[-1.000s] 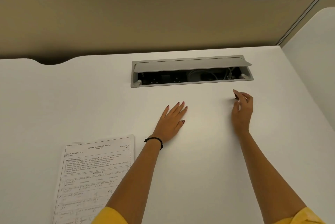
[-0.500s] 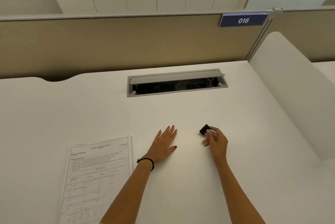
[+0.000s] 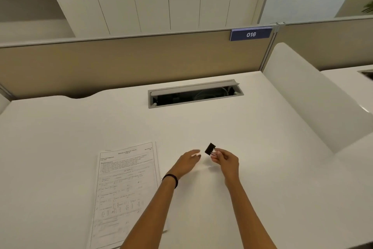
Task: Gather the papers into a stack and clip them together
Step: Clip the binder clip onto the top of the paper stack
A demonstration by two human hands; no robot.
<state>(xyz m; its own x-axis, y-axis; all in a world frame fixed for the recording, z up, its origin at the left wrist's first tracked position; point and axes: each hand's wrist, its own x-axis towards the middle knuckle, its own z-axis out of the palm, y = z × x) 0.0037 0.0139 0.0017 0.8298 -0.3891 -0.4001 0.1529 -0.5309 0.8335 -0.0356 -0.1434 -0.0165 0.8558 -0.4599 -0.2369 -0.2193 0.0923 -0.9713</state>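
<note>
Clip [image 3: 210, 149] pinched by its wire handles in right hand [image 3: 226, 161], ready for papers [image 3: 125, 184]; left hand [image 3: 186, 163] hovers, fingers loosely open.

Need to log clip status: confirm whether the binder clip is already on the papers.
No: the binder clip is in the right hand, apart from the papers.

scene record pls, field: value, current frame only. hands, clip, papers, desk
right hand: grip closed on the wire handles of the binder clip, held above the desk
left hand: open, empty, beside the clip, not touching it
papers: printed sheets in a stack, flat on the desk, left of both hands, edges slightly uneven
clip on papers: not yet
desk: white
cable hatch: far side of the desk, lid propped open
partition label: reads 016
</note>
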